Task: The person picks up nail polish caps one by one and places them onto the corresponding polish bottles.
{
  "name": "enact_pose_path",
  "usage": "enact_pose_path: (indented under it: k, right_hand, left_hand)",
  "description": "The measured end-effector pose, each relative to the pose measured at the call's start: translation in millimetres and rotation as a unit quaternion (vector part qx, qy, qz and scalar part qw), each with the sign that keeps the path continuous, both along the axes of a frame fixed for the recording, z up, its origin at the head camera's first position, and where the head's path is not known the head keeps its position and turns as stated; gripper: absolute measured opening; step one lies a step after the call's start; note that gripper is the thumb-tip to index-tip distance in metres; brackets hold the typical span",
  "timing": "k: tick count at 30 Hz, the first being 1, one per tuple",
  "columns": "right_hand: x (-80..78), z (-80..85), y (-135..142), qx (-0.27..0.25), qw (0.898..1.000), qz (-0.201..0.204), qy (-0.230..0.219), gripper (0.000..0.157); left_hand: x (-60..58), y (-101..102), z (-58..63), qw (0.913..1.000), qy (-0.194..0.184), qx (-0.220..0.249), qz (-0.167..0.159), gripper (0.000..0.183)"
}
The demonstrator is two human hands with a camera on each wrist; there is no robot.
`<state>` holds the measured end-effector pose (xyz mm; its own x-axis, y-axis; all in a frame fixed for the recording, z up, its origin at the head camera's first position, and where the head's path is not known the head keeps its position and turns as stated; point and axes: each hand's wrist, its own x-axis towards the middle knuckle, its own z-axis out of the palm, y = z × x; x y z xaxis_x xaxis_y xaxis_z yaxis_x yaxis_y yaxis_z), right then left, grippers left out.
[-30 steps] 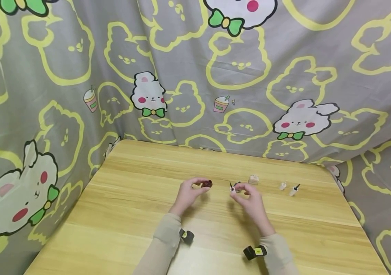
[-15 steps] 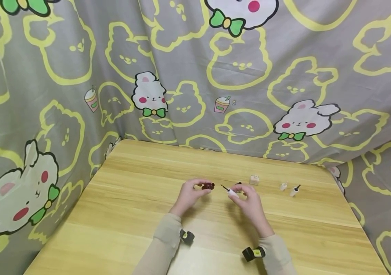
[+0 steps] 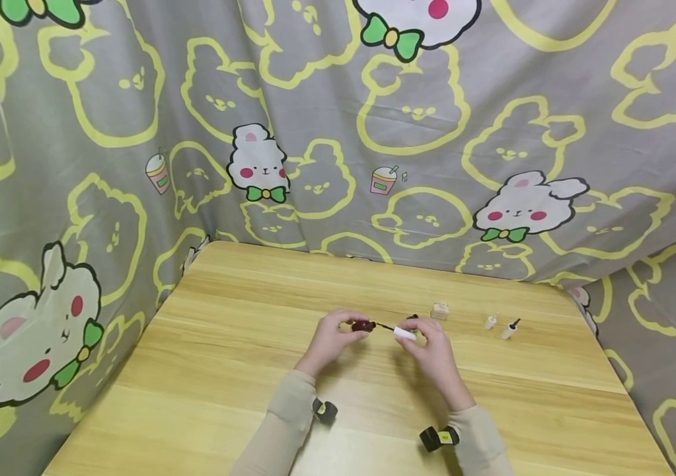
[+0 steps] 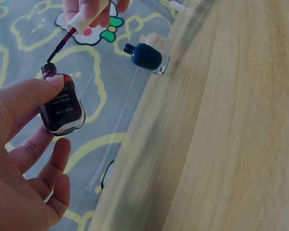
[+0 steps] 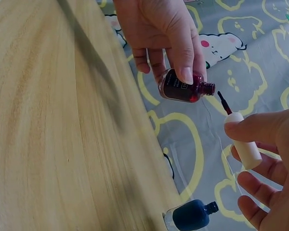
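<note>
My left hand (image 3: 332, 337) pinches a dark red nail polish bottle (image 4: 62, 106) between thumb and fingers; its threaded neck is uncapped and tips toward the right hand. In my right hand (image 3: 433, 347) is a white nail polish cap (image 5: 245, 144) with a dark brush (image 5: 224, 102), held between thumb and fingers. The brush tip points at the bottle's mouth, very near it; a small gap shows in the right wrist view. An open dark blue nail polish bottle (image 5: 190, 215) stands on the table, mostly hidden behind the right hand in the head view.
Beyond the right hand sits a pale, light-pink bottle (image 3: 440, 311). Farther right on the wooden table (image 3: 225, 344) stand two white caps, a smaller one (image 3: 490, 322) and one with a dark brush pointing up (image 3: 510, 329). A patterned curtain (image 3: 326, 99) hangs behind the table.
The right hand has turned the white cap from brush-up to brush pointing left, and the brush tip has come up to the red bottle's mouth. The left hand has shifted slightly right.
</note>
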<state>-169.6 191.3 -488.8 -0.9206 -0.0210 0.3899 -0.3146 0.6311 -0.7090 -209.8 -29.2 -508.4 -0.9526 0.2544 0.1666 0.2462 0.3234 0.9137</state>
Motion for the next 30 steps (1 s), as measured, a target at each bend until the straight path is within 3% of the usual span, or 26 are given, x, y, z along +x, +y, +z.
enact_pose_path:
  k: [8,22,30]
  right_hand:
    - [0.5,-0.2,0.4,0.022,0.999,-0.003,0.031,0.024]
    - [1.1,3.1,-0.7,0.05,0.998,0.006,0.046,0.025]
    - [3.0,6.0,-2.5,0.064,0.997,0.015,0.046,0.024]
  left_hand:
    - [1.2,0.0,-0.9,0.9999,0.011,-0.01,-0.006,0.029]
    - [2.4,4.3,-0.1,0.9984,0.029,-0.046,-0.019,0.029]
    - [4.0,7.9,-2.0,0.9979,0.019,-0.053,-0.033,0.03]
